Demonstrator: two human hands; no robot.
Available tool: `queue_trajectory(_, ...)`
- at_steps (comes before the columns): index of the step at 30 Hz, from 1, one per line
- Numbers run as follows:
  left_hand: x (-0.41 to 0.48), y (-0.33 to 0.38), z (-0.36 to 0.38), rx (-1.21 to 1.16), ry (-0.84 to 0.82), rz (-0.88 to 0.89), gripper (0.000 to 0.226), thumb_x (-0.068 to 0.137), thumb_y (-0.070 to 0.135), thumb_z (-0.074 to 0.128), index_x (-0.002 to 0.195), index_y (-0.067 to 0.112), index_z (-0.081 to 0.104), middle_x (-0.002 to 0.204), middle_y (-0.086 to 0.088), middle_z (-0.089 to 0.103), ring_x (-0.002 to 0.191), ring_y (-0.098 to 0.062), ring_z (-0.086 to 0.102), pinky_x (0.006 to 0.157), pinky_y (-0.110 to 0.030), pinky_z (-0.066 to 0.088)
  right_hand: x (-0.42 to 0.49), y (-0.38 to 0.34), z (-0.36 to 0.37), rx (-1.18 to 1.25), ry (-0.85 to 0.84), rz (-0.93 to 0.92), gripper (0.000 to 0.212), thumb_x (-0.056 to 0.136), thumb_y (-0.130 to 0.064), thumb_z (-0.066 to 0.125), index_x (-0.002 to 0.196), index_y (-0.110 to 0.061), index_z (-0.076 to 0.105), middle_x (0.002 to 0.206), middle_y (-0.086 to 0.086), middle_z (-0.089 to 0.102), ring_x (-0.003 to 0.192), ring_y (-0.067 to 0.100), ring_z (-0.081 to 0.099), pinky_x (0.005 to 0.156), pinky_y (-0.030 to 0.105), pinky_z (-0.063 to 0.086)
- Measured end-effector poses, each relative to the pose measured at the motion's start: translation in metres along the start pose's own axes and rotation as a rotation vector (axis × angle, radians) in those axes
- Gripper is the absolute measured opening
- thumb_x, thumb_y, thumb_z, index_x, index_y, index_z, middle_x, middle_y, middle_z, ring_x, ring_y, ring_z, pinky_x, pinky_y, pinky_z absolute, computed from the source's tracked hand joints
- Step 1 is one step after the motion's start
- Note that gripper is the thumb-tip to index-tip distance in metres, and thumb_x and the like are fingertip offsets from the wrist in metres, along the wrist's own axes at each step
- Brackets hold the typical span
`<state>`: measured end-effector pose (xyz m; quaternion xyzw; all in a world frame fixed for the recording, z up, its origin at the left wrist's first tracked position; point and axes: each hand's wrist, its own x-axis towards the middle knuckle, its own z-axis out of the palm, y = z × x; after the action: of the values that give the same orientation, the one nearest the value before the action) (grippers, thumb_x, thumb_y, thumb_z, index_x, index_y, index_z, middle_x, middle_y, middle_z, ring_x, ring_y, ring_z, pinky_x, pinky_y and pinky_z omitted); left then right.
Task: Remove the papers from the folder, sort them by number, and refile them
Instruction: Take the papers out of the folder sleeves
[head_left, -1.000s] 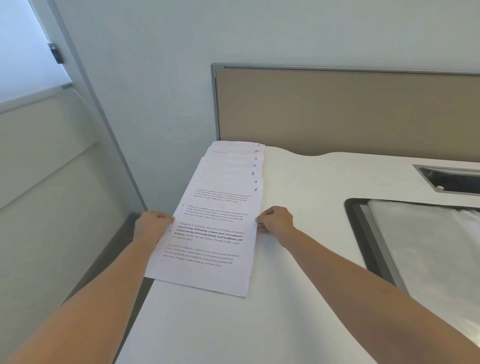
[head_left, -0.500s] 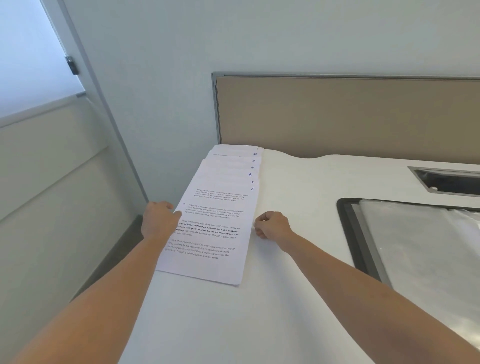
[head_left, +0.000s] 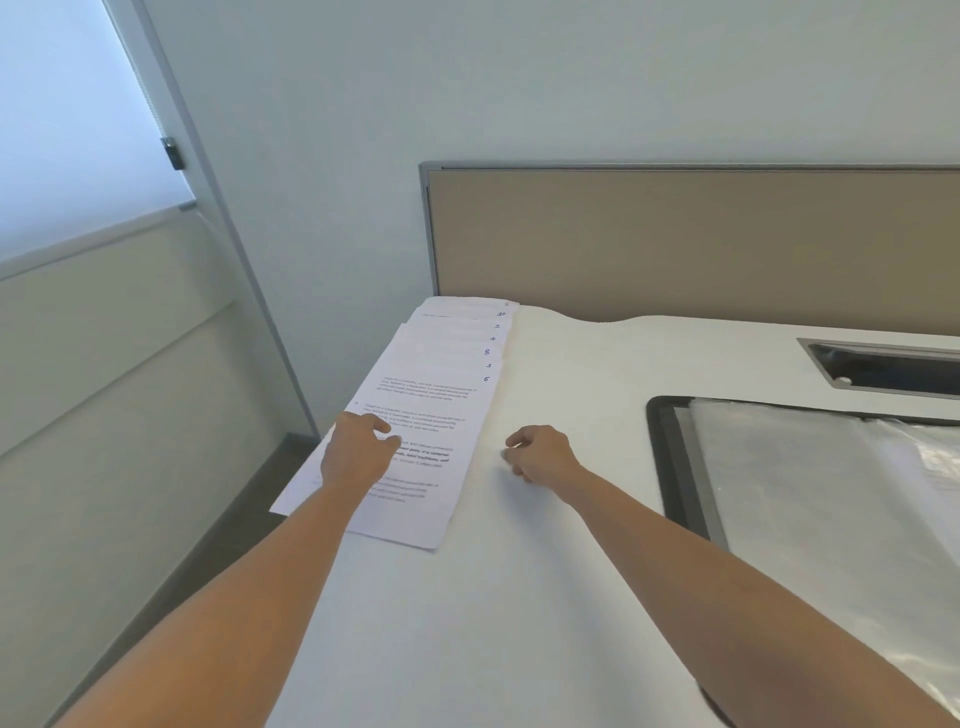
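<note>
**Papers fanned out, sorting about to start**

The papers (head_left: 415, 410) are out of the folder (head_left: 667, 467) and lie in an overlapping column at centre-left of the frame, along the left edge of the worktop (head_left: 519, 597). Each sheet shows a handwritten number at its right corner. From the far end I read 10, then one I cannot make out, then 4, 8, 3 and 6 (head_left: 486, 379), so they are not in order. The folder lies open at the right of the frame, well apart from the sheets, with its clear sleeves showing.

My left grip (head_left: 358, 452) rests on the nearest sheets with the fingers loosely bent and the tips touching the paper; I see no pinch. My right grip (head_left: 540, 454) sits on the bare worktop just beside the right edge of the column, fingers loosely curled and holding nothing.

I judge the removal done and the sorting in hand, with refiling yet to come. The next move calls for picking out the lowest number. I should hold the column flat with the left grip and slide one sheet out by its right edge, without dragging its neighbours. The sheets are thin and overlap closely, so two may lift together.
</note>
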<state>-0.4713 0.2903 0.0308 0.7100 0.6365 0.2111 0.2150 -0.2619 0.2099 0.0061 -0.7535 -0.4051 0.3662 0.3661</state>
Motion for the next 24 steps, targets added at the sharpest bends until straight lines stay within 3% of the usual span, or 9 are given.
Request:
queue_trajectory(3, -0.017, 0.025, 0.017, -0.004, -0.016, 0.015, 0.026, 0.088, 0.028, 0.062, 0.110, 0.015, 0.063, 0.132, -0.005, 0.045, 0.111, -0.024, 0.053, 0.087, -0.031, 0.039, -0.010, 0.012, -0.028, -0.186, 0.033, -0.113, 0.020, 0.087, -0.012, 0.058, 0.106, -0.006, 0.062, 0.092, 0.003, 0.057, 0.077, 0.020, 0.054, 0.071, 0.025, 0.043)
queue_trajectory(8, -0.052, 0.082, 0.059, -0.070, -0.076, 0.082, 0.025, 0.088, 0.025, 0.061, 0.111, 0.014, 0.062, 0.130, -0.006, 0.046, 0.110, -0.023, 0.052, 0.085, -0.030, 0.038, -0.043, 0.044, -0.094, -0.521, 0.071, -0.256, 0.022, 0.091, -0.015, 0.051, 0.109, -0.010, 0.062, 0.109, 0.001, 0.063, 0.095, 0.018, 0.053, 0.075, 0.023, 0.036)
queue_trajectory(10, -0.070, 0.109, 0.081, -0.091, -0.099, 0.113, 0.025, 0.088, 0.025, 0.061, 0.111, 0.014, 0.063, 0.128, -0.006, 0.048, 0.109, -0.022, 0.053, 0.083, -0.028, 0.037, -0.057, 0.064, -0.127, -0.565, 0.124, -0.250, 0.021, 0.091, -0.016, 0.050, 0.108, -0.013, 0.062, 0.110, 0.000, 0.063, 0.100, 0.018, 0.055, 0.074, 0.022, 0.036)
queue_trajectory(14, -0.118, 0.169, 0.128, -0.150, -0.145, 0.194, 0.024, 0.089, 0.023, 0.061, 0.110, 0.012, 0.064, 0.126, -0.006, 0.050, 0.106, -0.022, 0.056, 0.081, -0.023, 0.035, -0.082, 0.119, -0.206, -0.537, 0.241, -0.172, 0.019, 0.089, -0.016, 0.051, 0.104, -0.013, 0.063, 0.108, 0.001, 0.063, 0.088, 0.015, 0.052, 0.073, 0.022, 0.035)
queue_trajectory(19, -0.171, 0.233, 0.175, -0.193, -0.195, 0.291, 0.019, 0.088, 0.021, 0.062, 0.104, 0.011, 0.066, 0.115, -0.004, 0.057, 0.087, -0.015, 0.052, 0.077, -0.025, 0.039, -0.114, 0.188, -0.307, -0.547, 0.433, -0.128, 0.023, 0.088, -0.010, 0.053, 0.110, -0.010, 0.061, 0.117, 0.005, 0.058, 0.111, 0.021, 0.051, 0.088, 0.027, 0.037)
queue_trajectory(24, -0.218, 0.284, 0.211, -0.207, -0.226, 0.347, 0.017, 0.088, 0.020, 0.061, 0.103, 0.012, 0.065, 0.119, -0.003, 0.053, 0.087, -0.017, 0.057, 0.079, -0.023, 0.039, -0.139, 0.242, -0.381, -0.681, 0.512, -0.075, 0.040, 0.085, -0.008, 0.057, 0.125, -0.010, 0.053, 0.135, 0.007, 0.045, 0.125, 0.026, 0.038, 0.094, 0.035, 0.038)
